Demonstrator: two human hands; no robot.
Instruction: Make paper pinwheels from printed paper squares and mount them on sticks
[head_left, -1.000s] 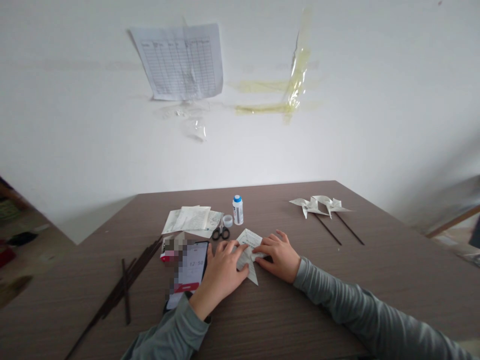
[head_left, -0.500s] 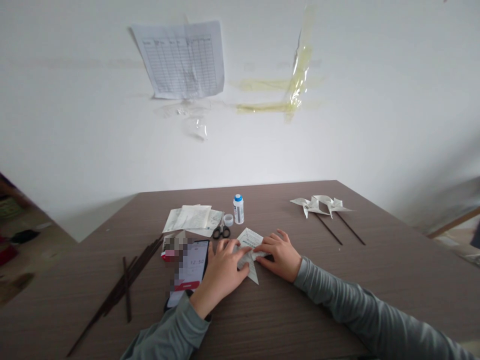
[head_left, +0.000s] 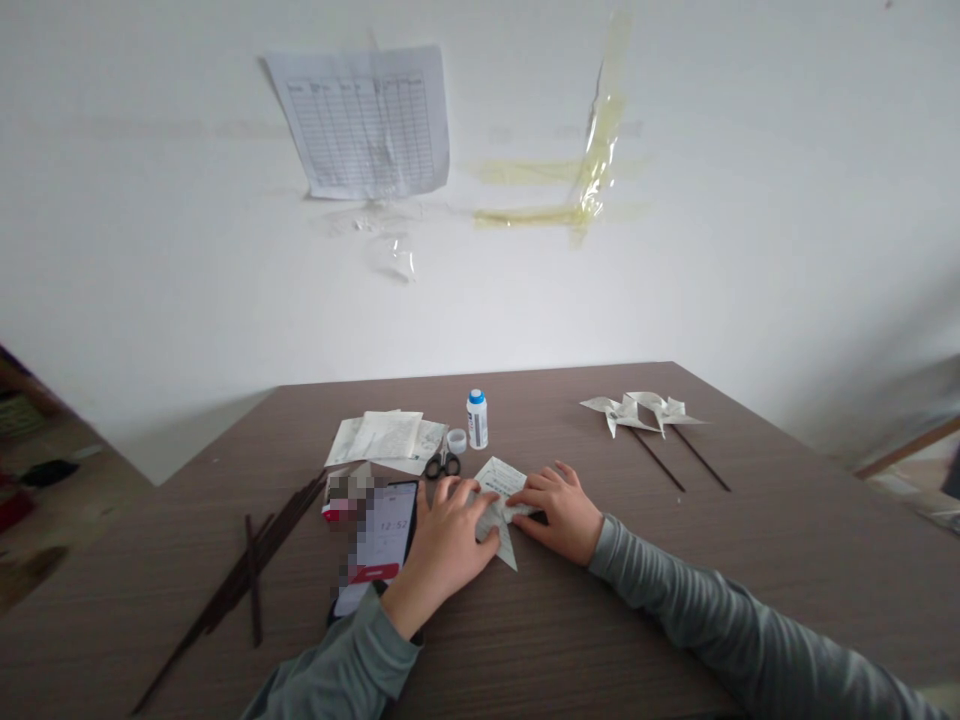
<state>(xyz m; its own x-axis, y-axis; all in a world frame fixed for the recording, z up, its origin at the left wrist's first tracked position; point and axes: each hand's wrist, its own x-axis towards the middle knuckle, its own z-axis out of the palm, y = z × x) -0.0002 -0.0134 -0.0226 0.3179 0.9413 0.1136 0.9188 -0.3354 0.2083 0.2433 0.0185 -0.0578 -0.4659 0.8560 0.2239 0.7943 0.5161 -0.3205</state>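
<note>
Flat on the table lies a partly folded paper pinwheel (head_left: 501,478) of printed white paper, one pointed corner toward me. My left hand (head_left: 450,535) holds its left side, fingers curved over the paper and thumb beside the lower point. From the right, my right hand (head_left: 561,512) presses the fingertips and thumb onto the paper near its middle. Both hands cover much of the folds. Just behind are black-handled scissors (head_left: 442,464), a small clear cap (head_left: 456,440) and a white bottle (head_left: 477,420) with a blue lid.
A phone (head_left: 379,545) showing a timer lies beside my left forearm, next to a partly blurred small box (head_left: 334,512). Dark thin sticks (head_left: 255,560) lie at left. Paper sheets (head_left: 386,435) are stacked behind. Two finished pinwheels (head_left: 622,412) on sticks rest at the right back.
The hands and the paper have barely moved; both stay pressed in the same place. The phone's timer digits have advanced.
</note>
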